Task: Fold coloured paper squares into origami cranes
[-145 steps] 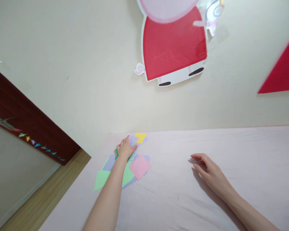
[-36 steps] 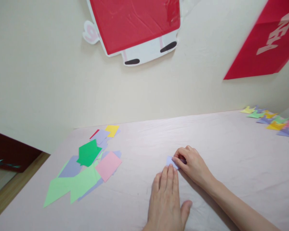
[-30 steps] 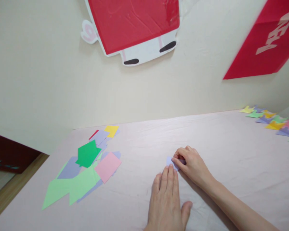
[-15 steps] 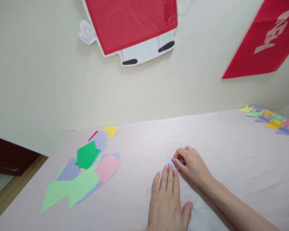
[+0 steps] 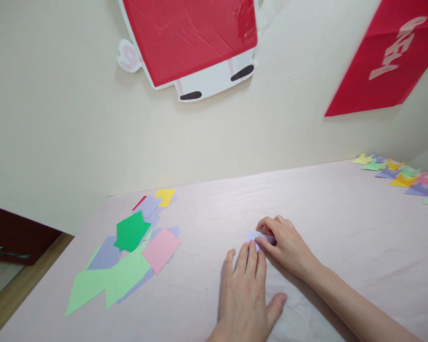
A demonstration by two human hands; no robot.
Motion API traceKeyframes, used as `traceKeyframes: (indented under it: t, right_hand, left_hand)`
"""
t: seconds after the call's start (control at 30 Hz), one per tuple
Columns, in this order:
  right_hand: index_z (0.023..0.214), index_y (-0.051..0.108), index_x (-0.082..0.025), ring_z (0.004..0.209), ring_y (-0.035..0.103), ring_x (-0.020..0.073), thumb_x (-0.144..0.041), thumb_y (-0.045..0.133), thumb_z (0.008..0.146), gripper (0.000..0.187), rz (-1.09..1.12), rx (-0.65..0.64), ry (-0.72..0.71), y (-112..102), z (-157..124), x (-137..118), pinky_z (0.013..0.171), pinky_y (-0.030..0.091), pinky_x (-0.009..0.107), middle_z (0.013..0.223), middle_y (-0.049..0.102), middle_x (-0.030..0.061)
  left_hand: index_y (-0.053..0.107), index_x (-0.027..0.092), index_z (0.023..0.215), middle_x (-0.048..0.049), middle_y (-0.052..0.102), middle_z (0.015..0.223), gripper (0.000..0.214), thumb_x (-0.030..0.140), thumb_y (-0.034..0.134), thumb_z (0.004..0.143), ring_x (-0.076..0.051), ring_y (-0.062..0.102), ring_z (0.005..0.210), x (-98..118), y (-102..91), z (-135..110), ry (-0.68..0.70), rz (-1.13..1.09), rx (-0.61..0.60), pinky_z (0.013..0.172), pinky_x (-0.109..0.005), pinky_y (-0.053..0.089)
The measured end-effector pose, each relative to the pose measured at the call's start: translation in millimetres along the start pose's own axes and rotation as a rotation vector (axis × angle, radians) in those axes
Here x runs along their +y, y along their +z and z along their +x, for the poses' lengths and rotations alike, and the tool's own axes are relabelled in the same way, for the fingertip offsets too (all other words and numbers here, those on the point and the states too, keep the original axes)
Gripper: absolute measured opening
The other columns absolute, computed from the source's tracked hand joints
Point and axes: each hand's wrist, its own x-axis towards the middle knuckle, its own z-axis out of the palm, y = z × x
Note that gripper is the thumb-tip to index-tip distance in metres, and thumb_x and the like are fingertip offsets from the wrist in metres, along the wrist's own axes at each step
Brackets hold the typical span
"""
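Our left hand (image 5: 248, 289) lies flat and open on the tabletop (image 5: 342, 228), fingertips (image 5: 252, 248) pressing the lilac paper (image 5: 252, 235); our right hand (image 5: 286, 243) curls beyond, pinching its far edge. Both have barely shifted since a second ago

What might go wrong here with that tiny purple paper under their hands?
1. The lavender paper is small and mostly hidden under the right hand and the left hand, so a crease may well come out crooked.
2. The pink cloth beneath is wrinkled, so the paper might slip or fold unevenly.
3. The light green sheet lies close to the cloth's left edge; a nudge might send it off.
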Motion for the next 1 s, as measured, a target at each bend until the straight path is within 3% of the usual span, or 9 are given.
traceKeyframes:
  t: [0.1,0.37,0.6,0.73,0.9,1.0]
  right_hand:
    - [0.098,0.059,-0.02,0.086,0.053,0.0234,-0.022,0.061,0.078,0.021,0.057,-0.014,-0.004,-5,-6,3,0.079,0.04,0.037,0.089,0.063,0.0052]
    - [0.099,0.059,-0.021,0.092,0.051,0.0254,-0.017,0.056,0.073,0.027,0.055,-0.024,-0.018,-5,-10,9,0.082,0.04,0.039,0.096,0.063,0.0068]
    - [0.102,0.06,-0.023,0.101,0.051,0.0276,-0.013,0.05,0.067,0.037,0.131,0.034,0.088,-11,-10,35,0.091,0.04,0.045,0.104,0.065,0.0071]
    - [0.103,0.059,-0.023,0.1,0.054,0.0247,-0.008,0.044,0.063,0.045,0.281,0.073,0.141,-17,-12,47,0.092,0.042,0.042,0.102,0.063,0.0063]
    - [0.102,0.059,-0.022,0.095,0.054,0.0244,-0.02,0.051,0.078,0.025,0.306,0.097,0.094,-13,-14,27,0.086,0.044,0.04,0.098,0.062,0.0063]
    - [0.098,0.06,-0.022,0.095,0.053,0.0253,-0.021,0.058,0.078,0.02,0.187,0.054,0.014,-8,-14,12,0.086,0.04,0.041,0.098,0.064,0.0061]
  left_hand:
    - [0.053,0.014,0.136,-0.0099,0.055,0.141,0.068,0.064,0.04,0.092,-0.028,0.046,0.132,0,-2.0,2,-0.004,-0.003,0.012,0.11,-0.051,0.034]
    - [0.054,0.016,0.135,-0.0125,0.054,0.141,0.067,0.065,0.043,0.09,-0.029,0.047,0.13,0,-2.2,2,-0.002,-0.003,-0.002,0.11,-0.051,0.034]
    - [0.056,0.019,0.132,-0.0119,0.053,0.141,0.064,0.065,0.043,0.09,-0.03,0.045,0.13,-3,-3.3,3,0.001,-0.026,-0.015,0.108,-0.052,0.034]
    - [0.056,0.022,0.132,-0.011,0.052,0.142,0.062,0.065,0.047,0.088,-0.03,0.046,0.128,-5,-4.4,3,0.001,-0.06,-0.017,0.108,-0.053,0.033]
    - [0.054,0.023,0.133,-0.0115,0.053,0.14,0.063,0.064,0.052,0.086,-0.031,0.047,0.126,-6,-5.2,5,-0.002,-0.102,-0.01,0.109,-0.056,0.031]
    - [0.053,0.023,0.135,-0.0113,0.053,0.14,0.065,0.065,0.053,0.085,-0.03,0.048,0.126,-6,-5.6,6,-0.001,-0.105,-0.008,0.109,-0.056,0.03]
